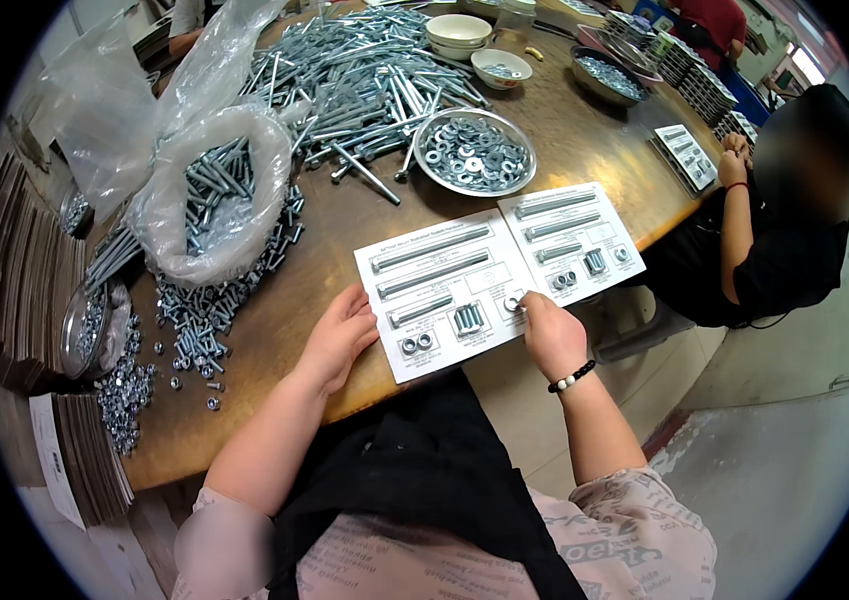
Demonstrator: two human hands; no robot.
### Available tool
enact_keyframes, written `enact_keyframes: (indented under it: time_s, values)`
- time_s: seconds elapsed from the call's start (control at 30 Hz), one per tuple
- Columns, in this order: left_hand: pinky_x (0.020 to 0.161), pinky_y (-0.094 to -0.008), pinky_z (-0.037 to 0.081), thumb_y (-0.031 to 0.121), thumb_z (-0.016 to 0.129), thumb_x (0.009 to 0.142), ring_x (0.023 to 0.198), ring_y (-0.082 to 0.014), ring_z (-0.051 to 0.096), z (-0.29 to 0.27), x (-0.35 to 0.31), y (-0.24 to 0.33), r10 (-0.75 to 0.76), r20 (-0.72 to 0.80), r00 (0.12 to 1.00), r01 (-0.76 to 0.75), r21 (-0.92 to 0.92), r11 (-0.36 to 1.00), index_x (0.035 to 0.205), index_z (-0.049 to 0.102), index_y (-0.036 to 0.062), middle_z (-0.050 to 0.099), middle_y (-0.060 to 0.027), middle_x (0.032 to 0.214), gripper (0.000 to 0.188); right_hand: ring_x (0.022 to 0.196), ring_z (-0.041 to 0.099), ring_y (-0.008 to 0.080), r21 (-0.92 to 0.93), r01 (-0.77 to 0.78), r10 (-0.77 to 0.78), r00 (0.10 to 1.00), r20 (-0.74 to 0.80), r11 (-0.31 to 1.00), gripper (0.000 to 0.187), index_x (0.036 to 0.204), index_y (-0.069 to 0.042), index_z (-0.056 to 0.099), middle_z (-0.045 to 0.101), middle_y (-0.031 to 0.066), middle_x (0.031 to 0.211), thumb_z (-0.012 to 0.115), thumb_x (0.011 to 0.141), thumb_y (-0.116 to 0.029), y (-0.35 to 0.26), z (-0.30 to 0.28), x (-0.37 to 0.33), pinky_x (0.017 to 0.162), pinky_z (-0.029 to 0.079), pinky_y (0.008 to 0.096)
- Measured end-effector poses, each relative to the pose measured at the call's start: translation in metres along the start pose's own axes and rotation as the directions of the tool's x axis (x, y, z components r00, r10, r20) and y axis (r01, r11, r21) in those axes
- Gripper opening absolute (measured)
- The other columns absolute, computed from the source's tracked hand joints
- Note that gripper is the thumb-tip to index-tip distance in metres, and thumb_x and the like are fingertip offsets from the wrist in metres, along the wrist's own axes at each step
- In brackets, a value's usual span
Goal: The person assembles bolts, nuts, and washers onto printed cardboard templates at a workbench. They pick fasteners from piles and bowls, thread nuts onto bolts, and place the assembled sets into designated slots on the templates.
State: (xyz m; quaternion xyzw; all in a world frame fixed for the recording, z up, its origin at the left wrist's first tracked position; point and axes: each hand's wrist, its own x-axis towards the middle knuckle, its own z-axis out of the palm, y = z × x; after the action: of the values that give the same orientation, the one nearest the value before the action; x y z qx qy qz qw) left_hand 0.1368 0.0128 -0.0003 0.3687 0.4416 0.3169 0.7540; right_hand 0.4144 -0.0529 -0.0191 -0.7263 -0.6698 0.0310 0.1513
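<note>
At six o'clock, a black cloth apron. Just above, at the bench's near edge and dial centre, a stiff, flat white card. Against its nine o'clock edge, left hand half curled, touching; cannot tell whether clasping or merely steadying. At its four o'clock side, right hand, thumb and forefinger bunched beside a small metal ring; cannot tell whether gripped. On the card, long, straight silvery bolts, a compact bundle of short bolts and two round nuts. Adjoining toward two o'clock, a similar second card.

Between eight and nine o'clock, a glinting heap of nuts on the worn, brownish bench. At ten, a crumpled, translucent plastic bag, gaping around bolts. Just past twelve, a round, shiny metal dish full of flat ring washers. Between two and three, a black-clad co-worker, hands near another card. Farther, before twelve, a tangled mound of slender steel bolts; at twelve, smooth, pale stacked bowls.
</note>
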Motion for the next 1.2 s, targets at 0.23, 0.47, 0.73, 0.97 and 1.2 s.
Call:
enact_keyframes:
  time_s: [0.23,0.47,0.73,0.97,1.2]
  values:
    - [0.096,-0.0353,0.032,0.01,0.049,0.081,0.124,-0.0195,0.034,0.014,0.011,-0.004,-0.023,-0.003,1.0,0.023,-0.013,1.0,0.137,0.023,0.0046,0.033,-0.0085,0.137,0.062,0.072,0.058,0.0308,0.011,-0.027,0.027,0.999,-0.036,1.0,0.012,0.091,-0.007,0.054,0.06,0.0104,0.086,0.048,0.08,-0.007,0.011,-0.003,0.002,0.059,0.047,0.0393]
    - [0.092,-0.0361,0.031,0.014,0.052,0.082,0.116,-0.0172,0.038,0.064,0.046,-0.026,-0.014,0.016,1.0,0.016,-0.131,0.991,0.137,0.023,0.0065,0.035,-0.0058,0.133,0.062,0.083,0.06,0.0271,0.225,0.055,0.02,0.948,-0.318,0.973,0.017,0.094,-0.008,0.057,0.061,0.0077,0.101,0.057,0.077,-0.006,0.016,-0.015,-0.003,0.067,0.049,0.0344]
    - [0.096,-0.0393,0.029,0.008,0.049,0.08,0.117,-0.0203,0.033,0.126,0.071,-0.029,-0.03,0.028,0.999,0.035,-0.219,0.975,0.136,0.024,0.0071,0.028,-0.0075,0.133,0.061,0.089,0.058,0.0276,0.309,-0.105,0.228,0.889,-0.397,0.945,0.023,0.1,-0.008,0.057,0.057,0.0083,0.109,0.057,0.077,-0.006,0.035,-0.019,-0.013,0.07,0.049,0.0346]
    - [0.098,-0.0377,0.029,0.008,0.048,0.08,0.119,-0.0216,0.031,0.156,0.08,-0.027,-0.03,0.046,0.998,0.041,-0.261,0.965,0.137,0.022,0.0066,0.027,-0.0087,0.135,0.063,0.072,0.057,0.0242,0.302,-0.186,0.309,0.847,-0.433,0.935,0.022,0.1,-0.007,0.057,0.058,0.0094,0.095,0.057,0.078,-0.005,0.072,-0.027,-0.008,0.063,0.047,0.0332]
    - [0.094,-0.0311,0.034,0.01,0.048,0.081,0.116,-0.0198,0.037,0.151,0.097,-0.033,0.015,0.156,0.988,-0.008,-0.044,0.999,0.136,0.023,0.0026,0.036,-0.0112,0.132,0.061,0.07,0.055,0.0234,0.38,-0.065,0.246,0.857,-0.452,0.923,0.022,0.099,-0.004,0.058,0.058,0.011,0.093,0.056,0.078,-0.002,0.052,-0.024,0.0,0.064,0.045,0.0313]
